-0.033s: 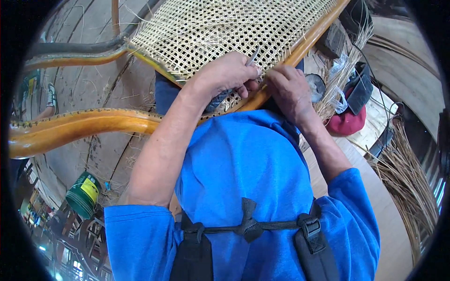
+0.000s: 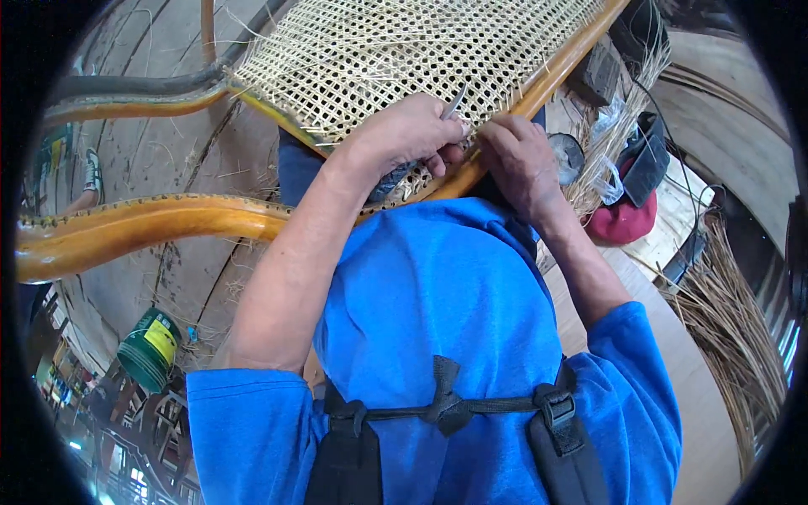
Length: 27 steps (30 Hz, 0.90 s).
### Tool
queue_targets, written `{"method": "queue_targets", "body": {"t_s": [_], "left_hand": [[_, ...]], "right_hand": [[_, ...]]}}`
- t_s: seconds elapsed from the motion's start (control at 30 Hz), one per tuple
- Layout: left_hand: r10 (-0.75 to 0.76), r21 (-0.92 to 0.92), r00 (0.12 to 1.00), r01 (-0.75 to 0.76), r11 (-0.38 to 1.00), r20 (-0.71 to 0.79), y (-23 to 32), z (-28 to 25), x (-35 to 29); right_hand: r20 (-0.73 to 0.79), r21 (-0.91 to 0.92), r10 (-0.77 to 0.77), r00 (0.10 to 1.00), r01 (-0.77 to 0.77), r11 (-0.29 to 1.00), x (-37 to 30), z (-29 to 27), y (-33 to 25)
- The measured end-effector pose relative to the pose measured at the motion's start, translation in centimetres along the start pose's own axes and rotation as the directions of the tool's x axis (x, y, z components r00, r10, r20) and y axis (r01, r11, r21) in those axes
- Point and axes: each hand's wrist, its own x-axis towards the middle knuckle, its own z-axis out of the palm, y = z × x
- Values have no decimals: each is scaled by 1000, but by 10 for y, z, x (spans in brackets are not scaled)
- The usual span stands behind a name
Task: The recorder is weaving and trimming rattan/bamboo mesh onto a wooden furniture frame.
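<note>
A panel of pale woven cane point(image 2: 379, 59) with an open-hole weave is held in a glossy orange-brown wooden frame point(image 2: 572, 61) across my lap. My left hand point(image 2: 412, 128) is closed over the panel's near right corner. From its fingers sticks up a slim, pointed metal tool point(image 2: 455, 101); its lower part is hidden in the grip. My right hand point(image 2: 522, 160) rests against the frame rail, just right of the left hand, its fingers bent together at the cane's edge. What those fingertips pinch, if anything, cannot be made out. Loose strand ends stick out along the weave.
A curved wooden piece point(image 2: 151, 220) with a row of holes extends left. On the plank floor stands a green bucket point(image 2: 150, 349). Cane strands point(image 2: 732, 328), a red cloth item point(image 2: 624, 220), a dark cable point(image 2: 699, 202) and a round container point(image 2: 566, 157) lie to the right.
</note>
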Motion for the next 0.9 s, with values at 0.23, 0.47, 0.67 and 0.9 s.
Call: {"method": "queue_targets", "body": {"t_s": [0.23, 0.47, 0.67, 0.9], "left_hand": [[-27, 50, 1000, 26, 998, 12, 2, 3, -6], [-57, 55, 998, 58, 997, -17, 0, 3, -7], [-90, 7, 995, 90, 996, -34, 5, 3, -12], [-75, 43, 997, 76, 996, -34, 1, 5, -8]], "right_hand": [[-30, 114, 57, 998, -53, 992, 4, 4, 12], [-38, 229, -16, 999, 24, 973, -1, 0, 14], [-47, 92, 45, 998, -41, 995, -4, 8, -1], [-229, 90, 45, 972, -25, 996, -4, 15, 1]]}}
